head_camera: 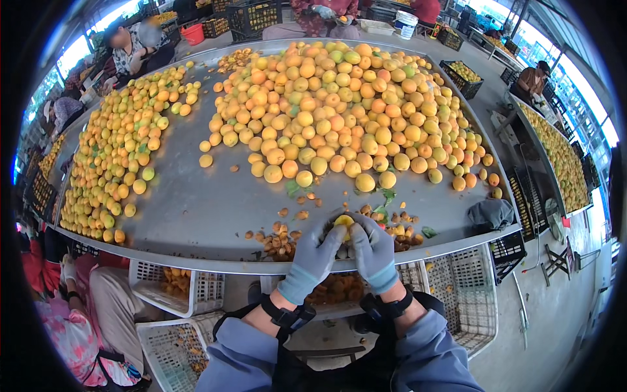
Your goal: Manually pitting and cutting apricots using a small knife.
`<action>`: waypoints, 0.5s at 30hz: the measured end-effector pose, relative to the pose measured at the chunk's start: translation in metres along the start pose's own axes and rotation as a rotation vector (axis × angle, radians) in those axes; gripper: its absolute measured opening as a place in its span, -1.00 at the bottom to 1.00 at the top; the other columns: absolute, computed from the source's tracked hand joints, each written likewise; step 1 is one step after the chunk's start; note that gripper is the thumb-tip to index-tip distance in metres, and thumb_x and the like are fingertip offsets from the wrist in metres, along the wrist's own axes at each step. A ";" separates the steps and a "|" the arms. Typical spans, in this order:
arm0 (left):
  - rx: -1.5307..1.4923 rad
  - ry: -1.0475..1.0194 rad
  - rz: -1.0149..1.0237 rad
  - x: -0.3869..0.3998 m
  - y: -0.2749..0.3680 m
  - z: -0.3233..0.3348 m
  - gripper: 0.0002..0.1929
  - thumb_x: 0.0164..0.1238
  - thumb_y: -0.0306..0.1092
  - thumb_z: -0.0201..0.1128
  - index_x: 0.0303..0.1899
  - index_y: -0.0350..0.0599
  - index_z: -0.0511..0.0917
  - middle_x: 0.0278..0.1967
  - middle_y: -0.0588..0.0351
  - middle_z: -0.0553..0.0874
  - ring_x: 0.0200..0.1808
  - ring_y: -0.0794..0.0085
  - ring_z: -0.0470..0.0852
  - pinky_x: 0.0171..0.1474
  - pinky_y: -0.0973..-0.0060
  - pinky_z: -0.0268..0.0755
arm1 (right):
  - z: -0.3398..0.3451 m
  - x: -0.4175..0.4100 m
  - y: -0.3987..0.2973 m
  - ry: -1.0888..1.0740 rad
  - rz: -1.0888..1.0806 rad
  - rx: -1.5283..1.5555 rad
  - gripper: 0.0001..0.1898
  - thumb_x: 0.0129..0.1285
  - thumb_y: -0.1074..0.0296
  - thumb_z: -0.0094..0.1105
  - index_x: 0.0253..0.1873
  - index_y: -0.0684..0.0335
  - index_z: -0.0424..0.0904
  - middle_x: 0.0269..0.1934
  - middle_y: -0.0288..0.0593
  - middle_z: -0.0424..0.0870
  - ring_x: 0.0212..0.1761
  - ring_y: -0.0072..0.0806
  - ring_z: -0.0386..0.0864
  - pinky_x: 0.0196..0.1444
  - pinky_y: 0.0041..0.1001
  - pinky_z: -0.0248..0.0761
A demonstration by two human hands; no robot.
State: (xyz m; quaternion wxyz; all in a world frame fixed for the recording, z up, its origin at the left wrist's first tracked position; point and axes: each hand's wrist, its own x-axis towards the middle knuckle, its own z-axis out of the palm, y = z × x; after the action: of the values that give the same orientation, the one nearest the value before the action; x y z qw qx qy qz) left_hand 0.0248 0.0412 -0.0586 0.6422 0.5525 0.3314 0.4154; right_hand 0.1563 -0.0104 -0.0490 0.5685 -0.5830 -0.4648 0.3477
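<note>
My left hand [316,247] and my right hand [373,247], both in grey gloves with teal cuffs, meet over the front edge of a metal table [186,215]. Between their thumbs and fingers they grip one yellow apricot [344,221]; its underside is hidden by the gloves. Left of my hands lies a small heap of brown apricot stones [280,240]. More stones and scraps [404,235] are strewn to the right, among green leaves. Beyond, a large pile of whole apricots [338,112] covers the back of the table.
A second apricot pile [117,147] spreads along the table's left side. A dark cloth [491,214] rests at the right front corner. Below the front edge stand white plastic crates [463,294], some with apricot pieces [338,289]. A person in light trousers [115,294] sits close at my left.
</note>
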 end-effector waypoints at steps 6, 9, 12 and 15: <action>0.306 0.093 0.192 -0.002 -0.015 0.000 -0.69 0.58 -0.22 0.11 0.05 -0.32 0.56 -0.24 -0.06 0.74 -0.25 0.20 0.71 -0.17 0.32 0.55 | 0.005 0.004 0.013 -0.001 -0.015 0.000 -0.70 0.55 0.28 0.04 0.09 0.43 0.57 -0.28 -0.29 0.62 -0.34 -0.67 0.48 -0.27 -0.60 0.41; 0.486 0.142 0.292 -0.001 -0.025 0.002 -0.71 0.56 -0.23 0.08 0.00 -0.29 0.55 -0.28 -0.21 0.70 -0.26 -0.07 0.70 -0.21 0.20 0.54 | 0.010 0.005 0.010 0.036 -0.077 -0.074 -0.72 0.54 0.30 0.03 0.01 0.46 0.57 -0.30 -0.20 0.60 -0.31 -0.57 0.50 -0.22 -0.54 0.42; 0.615 0.143 0.330 -0.002 -0.022 0.005 -0.71 0.54 -0.22 0.08 0.02 -0.27 0.53 -0.29 -0.24 0.69 -0.24 -0.16 0.69 -0.22 0.12 0.54 | 0.011 0.010 0.013 0.070 -0.074 -0.114 -0.74 0.52 0.31 0.03 -0.06 0.46 0.55 -0.34 -0.10 0.55 -0.30 -0.47 0.48 -0.20 -0.47 0.39; 0.673 0.126 0.384 -0.003 -0.024 0.007 -0.68 0.52 -0.19 0.09 0.06 -0.26 0.51 -0.28 -0.24 0.70 -0.25 -0.16 0.69 -0.23 0.09 0.54 | 0.016 0.014 0.008 0.107 -0.045 -0.139 -0.74 0.52 0.33 0.00 -0.13 0.46 0.53 -0.38 -0.05 0.50 -0.33 -0.38 0.46 -0.21 -0.42 0.36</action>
State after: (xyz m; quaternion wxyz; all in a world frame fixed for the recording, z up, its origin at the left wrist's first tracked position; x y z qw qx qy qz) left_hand 0.0337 0.0347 -0.0811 0.3141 0.7575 0.3786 0.4293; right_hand 0.1474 0.0083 -0.0574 0.5586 -0.6282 -0.4695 0.2700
